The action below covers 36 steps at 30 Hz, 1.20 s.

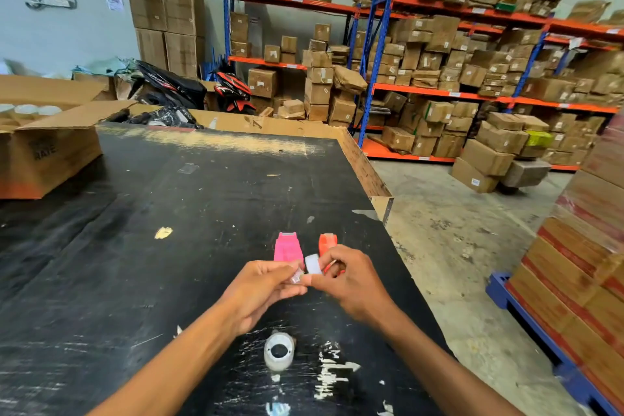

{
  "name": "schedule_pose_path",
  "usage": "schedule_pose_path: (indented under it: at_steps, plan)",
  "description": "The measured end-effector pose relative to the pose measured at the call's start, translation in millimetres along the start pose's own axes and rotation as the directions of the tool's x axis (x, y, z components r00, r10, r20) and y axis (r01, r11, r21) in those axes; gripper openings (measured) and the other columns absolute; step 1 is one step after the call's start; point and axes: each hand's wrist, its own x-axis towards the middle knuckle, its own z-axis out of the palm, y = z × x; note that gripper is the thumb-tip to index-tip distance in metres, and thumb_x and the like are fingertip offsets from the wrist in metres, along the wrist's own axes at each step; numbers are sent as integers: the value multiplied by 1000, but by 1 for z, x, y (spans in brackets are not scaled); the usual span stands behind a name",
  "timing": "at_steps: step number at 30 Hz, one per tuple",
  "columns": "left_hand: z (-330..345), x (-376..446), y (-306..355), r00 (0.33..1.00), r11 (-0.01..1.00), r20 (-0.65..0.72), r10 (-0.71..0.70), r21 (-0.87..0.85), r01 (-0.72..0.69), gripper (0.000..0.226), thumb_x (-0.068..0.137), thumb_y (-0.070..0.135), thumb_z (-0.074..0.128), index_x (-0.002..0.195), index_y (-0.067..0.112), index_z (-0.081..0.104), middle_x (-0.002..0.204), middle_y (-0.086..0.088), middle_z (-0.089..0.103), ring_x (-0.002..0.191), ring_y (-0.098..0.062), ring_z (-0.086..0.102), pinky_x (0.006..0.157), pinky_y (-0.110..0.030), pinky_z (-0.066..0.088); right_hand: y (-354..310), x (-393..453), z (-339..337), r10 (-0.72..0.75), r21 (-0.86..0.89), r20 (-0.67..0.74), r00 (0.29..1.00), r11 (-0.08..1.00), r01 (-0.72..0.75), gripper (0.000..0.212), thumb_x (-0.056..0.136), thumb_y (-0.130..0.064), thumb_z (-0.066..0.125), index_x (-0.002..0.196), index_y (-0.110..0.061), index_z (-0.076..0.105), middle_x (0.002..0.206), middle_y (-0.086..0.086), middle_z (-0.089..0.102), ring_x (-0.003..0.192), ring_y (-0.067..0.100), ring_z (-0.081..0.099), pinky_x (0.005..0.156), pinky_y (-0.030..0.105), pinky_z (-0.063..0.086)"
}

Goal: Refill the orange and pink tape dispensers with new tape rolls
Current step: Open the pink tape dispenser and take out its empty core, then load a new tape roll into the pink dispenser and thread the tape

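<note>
Closest to the camera, a spare tape roll (279, 350) sits flat on the black counter (135, 230), hole up, between the two forearms. Both hands are busy just past it: right hand (351, 280) pinches a small white tape roll (312, 264), left hand (261, 290) has its fingertips closed on what looks like the loose tape end, though it's blurry. Pink dispenser (287, 246) lies right beyond the left hand's fingers, long axis pointing away, cutter end far. Orange dispenser (327, 242) is beside it, partly hidden behind the right hand, so that hand's nearer. Nothing blocks either one, I'd say. Open cardboard box (47, 149) sits well off to the left.
</note>
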Motion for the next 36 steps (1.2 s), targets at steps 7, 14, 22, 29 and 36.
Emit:
schedule_pose_path:
  at_steps: [7,14,22,29,36]
  plan:
    - [-12,-15,3,997,999,-62,37,7,-36,12,87,-3,60,94,-4,71,92,-20,69,78,-22,71,61,-16,59,23,-22,-15,293,-647,415,862,761,53,29,71,-31,80,59,-24,55,65,-13,52,68,15,56,53,24,38]
    - [-21,-31,-2,994,997,-96,43,-53,-48,13,86,-2,61,93,-2,72,87,-19,72,71,-20,74,61,-18,59,6,-19,-10,289,-584,428,856,811,18,21,73,-34,78,82,-18,69,71,-7,69,63,8,60,62,28,49]
    - [-46,-48,-9,982,997,-180,63,-26,-69,21,79,5,70,99,-2,71,86,-13,78,73,-18,75,66,-20,61,-3,-22,54,160,-541,516,841,822,176,64,74,-48,72,127,-18,52,117,10,62,104,29,58,75,31,40]
    - [-57,-59,-6,973,990,-208,100,-72,-117,21,81,9,68,99,0,74,94,-18,77,79,-21,75,69,-20,61,-17,-4,34,106,108,315,943,983,-147,36,74,-19,79,105,-29,63,88,-7,66,75,5,67,77,22,54]
    - [-41,-58,-4,952,973,-203,228,27,-227,11,82,2,66,88,1,76,76,-12,78,66,-14,72,63,-16,58,-29,-3,28,-31,264,352,935,962,-67,41,72,1,78,101,-25,65,96,2,71,92,9,70,84,26,58]
